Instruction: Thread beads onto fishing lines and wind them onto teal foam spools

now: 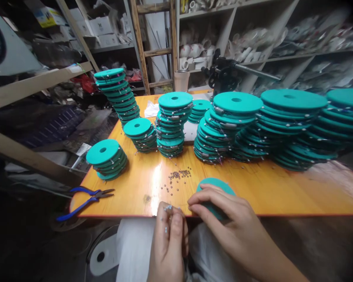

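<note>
The left hand (pixel 170 239) gripped pale beads (pixel 168 208). The right hand (pixel 228 209), fingertips pinched, overlapped a green disc (pixel 217 183) near the tabletop's (pixel 129 200) front edge.

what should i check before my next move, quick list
1. Dark beads lie within reach: ok, loose on the table ahead of the left hand.
2. Pale blue bits secure in the left hand: cannot tell, they show among its fingers but the grip is partly hidden.
3. Right hand clear of the front green disc: not ok, it partly covers it.
4. Blue-handled pliers fully on the table: not ok, a handle juts past the edge.
5. Back-left stack upright: cannot tell, it seems to lean but the view looks distorted.
</note>
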Demonstrator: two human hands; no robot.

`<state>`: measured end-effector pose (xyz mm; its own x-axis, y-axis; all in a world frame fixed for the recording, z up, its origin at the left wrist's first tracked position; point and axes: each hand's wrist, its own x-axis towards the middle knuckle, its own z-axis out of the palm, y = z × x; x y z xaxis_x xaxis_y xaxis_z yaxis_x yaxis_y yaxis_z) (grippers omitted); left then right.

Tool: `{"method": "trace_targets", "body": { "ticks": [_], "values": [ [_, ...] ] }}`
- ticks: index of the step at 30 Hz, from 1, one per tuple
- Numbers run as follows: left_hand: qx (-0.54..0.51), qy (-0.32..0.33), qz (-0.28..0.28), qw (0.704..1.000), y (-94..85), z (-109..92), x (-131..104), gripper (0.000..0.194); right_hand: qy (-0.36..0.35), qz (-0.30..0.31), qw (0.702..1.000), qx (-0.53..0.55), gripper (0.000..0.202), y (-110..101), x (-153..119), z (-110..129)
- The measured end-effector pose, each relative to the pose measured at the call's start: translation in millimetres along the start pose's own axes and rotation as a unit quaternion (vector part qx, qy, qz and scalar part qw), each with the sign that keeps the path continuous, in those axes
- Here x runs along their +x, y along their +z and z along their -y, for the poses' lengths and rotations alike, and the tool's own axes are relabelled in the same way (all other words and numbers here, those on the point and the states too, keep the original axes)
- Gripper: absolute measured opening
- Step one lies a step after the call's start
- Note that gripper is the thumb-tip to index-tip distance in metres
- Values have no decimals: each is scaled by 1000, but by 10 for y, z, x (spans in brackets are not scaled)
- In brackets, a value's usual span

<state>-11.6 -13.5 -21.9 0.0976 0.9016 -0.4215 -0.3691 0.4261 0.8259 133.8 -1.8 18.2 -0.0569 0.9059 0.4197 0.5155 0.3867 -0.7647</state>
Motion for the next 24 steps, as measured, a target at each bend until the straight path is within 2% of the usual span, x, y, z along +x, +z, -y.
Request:
{"method": "trace_targets", "body": {
  "ticks": [2,4,10,18,24],
  "values": [
    [46,23,29,998,-30,20,19,49,17,-13,1000,17,12,-9,2,6],
    [81,46,33,995,-32,13,16,48,18,-32,999,16,11,-14,2,5],
    [145,77,-27,986,35,-39,-66,49,-3,-50,998,-21,14,10,-16,10],
    [121,110,-31,986,27,44,-67,44,7,-43,998,-38,11,23,-19,12],
    [120,97,-12,988,14,37,-68,45,13,-35,999,-20,12,6,-23,14]
  ]
}}
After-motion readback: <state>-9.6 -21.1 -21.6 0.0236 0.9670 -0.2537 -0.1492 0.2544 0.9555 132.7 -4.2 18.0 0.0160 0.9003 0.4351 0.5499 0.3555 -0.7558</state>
